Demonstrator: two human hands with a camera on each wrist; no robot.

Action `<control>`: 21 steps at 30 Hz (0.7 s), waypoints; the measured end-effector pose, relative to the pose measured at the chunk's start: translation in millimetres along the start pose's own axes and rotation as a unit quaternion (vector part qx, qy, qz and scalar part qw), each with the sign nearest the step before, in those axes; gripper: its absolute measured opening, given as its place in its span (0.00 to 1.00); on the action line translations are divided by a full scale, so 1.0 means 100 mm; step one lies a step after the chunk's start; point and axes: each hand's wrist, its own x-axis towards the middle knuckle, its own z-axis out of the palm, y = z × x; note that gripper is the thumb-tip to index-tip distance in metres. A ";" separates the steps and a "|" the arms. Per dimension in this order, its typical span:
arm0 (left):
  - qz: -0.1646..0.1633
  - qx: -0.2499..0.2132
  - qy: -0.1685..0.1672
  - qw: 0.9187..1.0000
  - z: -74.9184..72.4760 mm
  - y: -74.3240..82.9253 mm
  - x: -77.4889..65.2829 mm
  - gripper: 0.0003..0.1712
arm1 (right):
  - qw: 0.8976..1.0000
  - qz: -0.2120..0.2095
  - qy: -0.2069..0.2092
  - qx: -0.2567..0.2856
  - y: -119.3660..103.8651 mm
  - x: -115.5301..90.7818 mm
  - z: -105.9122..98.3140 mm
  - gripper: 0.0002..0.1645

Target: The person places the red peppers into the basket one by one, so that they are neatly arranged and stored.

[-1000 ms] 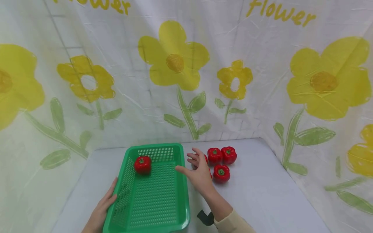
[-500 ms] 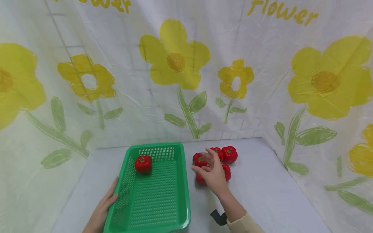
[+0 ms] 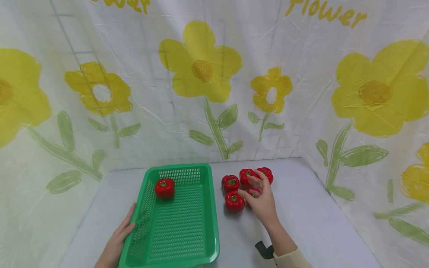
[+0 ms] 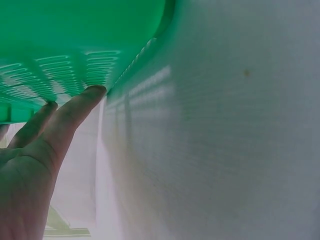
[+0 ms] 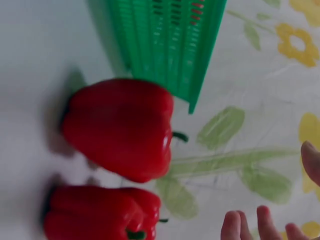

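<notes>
Well, a flowered curtain (image 3: pixel 151 123) hangs beyond both hands, and a white table (image 3: pixel 321 219) lies beneath them. Between the hands stands a green basket (image 3: pixel 177 227). The left hand (image 3: pixel 115 240) touches its outer wall with fingers extended — it does not grip. The right hand (image 3: pixel 263 203) is over the group of five red peppers (image 3: pixel 234 203); its fingers are loosely bent, thumb apart, and they grasp nothing. One more pepper (image 3: pixel 164 189) sits inside the basket, farther forward than the left hand.
</notes>
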 end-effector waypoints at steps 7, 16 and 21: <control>0.009 -0.001 -0.003 1.000 0.00 -0.02 0.01 0.33 | 0.998 -0.007 0.024 -0.058 0.22 0.01 -0.14 0.49; 0.057 0.013 -0.011 0.998 0.02 -0.04 0.03 0.33 | 0.994 0.066 0.009 -0.090 0.50 0.06 -0.30 0.50; 0.082 0.029 -0.005 0.996 0.01 -0.04 0.02 0.32 | 0.990 0.113 -0.025 -0.086 0.65 0.10 -0.32 0.51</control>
